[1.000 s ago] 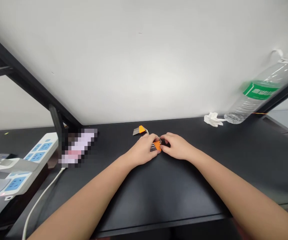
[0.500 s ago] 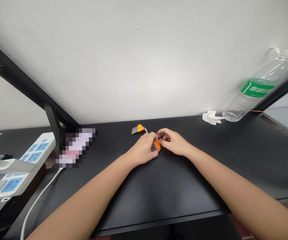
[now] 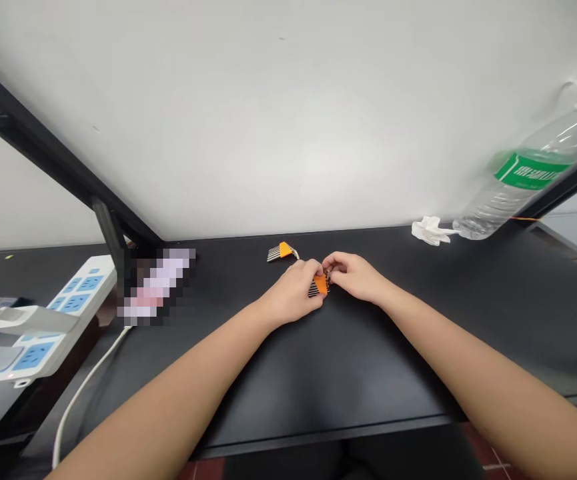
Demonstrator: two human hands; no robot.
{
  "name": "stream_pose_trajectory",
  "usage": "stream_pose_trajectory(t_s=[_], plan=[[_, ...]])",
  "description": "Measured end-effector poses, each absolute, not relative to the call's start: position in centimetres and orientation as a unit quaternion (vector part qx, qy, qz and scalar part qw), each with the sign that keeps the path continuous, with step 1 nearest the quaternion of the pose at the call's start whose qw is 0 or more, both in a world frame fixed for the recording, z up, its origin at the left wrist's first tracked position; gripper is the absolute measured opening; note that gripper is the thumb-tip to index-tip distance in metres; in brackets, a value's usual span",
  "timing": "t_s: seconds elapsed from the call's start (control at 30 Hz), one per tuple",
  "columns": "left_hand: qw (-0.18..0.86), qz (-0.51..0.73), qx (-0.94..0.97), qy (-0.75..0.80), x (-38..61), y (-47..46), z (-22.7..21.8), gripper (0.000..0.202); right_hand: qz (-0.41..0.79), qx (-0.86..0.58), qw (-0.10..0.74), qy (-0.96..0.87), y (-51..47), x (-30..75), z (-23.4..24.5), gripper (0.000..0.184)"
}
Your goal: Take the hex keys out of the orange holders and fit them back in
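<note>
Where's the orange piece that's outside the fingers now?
Head view, near the middle: that orange piece lies on the black tabletop close to the wall, just beyond the left hand.

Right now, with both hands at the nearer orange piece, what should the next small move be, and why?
Probably a slight adjustment by the right hand at the right edge of the nearer orange piece, with the left hand bracing: the left hand grips that piece, and the right hand's fingers are gathered at that edge, though what they touch is too small to tell.
</note>
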State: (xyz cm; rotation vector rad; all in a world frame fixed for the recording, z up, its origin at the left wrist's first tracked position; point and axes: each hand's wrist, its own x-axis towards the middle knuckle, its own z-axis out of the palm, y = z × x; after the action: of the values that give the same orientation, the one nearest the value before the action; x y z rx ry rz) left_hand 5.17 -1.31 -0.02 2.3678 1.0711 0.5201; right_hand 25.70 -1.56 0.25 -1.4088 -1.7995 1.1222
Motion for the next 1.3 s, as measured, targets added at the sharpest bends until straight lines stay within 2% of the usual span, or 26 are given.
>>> stream_pose_trajectory(t_s=[0.13,0.4,0.67,0.9,1.07,1.23,1.3], plan=[[0.236,0.194,0.868,0.391,5.1,-1.4,0.1,0.025,0.286,-0.517,0.273,-0.759,-2.5,25.5,1.0,0.017],[0.237,0.184,0.867,0.399,5.1,-1.3,0.0,0.027,0.187,-0.428,0.160,-0.870,-4.1,26.4,2.1,0.028],[0.238,0.191,0.870,0.388,5.0,-1.3,0.2,0.024,0.220,-0.498,0.233,-0.806,-3.2,26.3,1.1,0.016],[0.234,0.196,0.873,0.381,5.1,-1.3,0.1,0.023,0.236,-0.551,0.199,-0.775,-2.1,25.5,0.3,0.008],[0.239,0.186,0.874,0.379,5.2,-1.3,0.1,0.024,0.247,-0.564,0.184,-0.766,-1.7,25.3,0.4,0.010],[0.247,0.179,0.874,0.377,5.1,-1.3,0.3,0.026,0.217,-0.583,0.162,-0.766,-1.6,25.4,0.4,0.003],[0.252,0.177,0.871,0.383,5.0,-1.3,0.3,0.027,0.187,-0.607,0.138,-0.760,-1.7,25.9,0.6,0.005]])
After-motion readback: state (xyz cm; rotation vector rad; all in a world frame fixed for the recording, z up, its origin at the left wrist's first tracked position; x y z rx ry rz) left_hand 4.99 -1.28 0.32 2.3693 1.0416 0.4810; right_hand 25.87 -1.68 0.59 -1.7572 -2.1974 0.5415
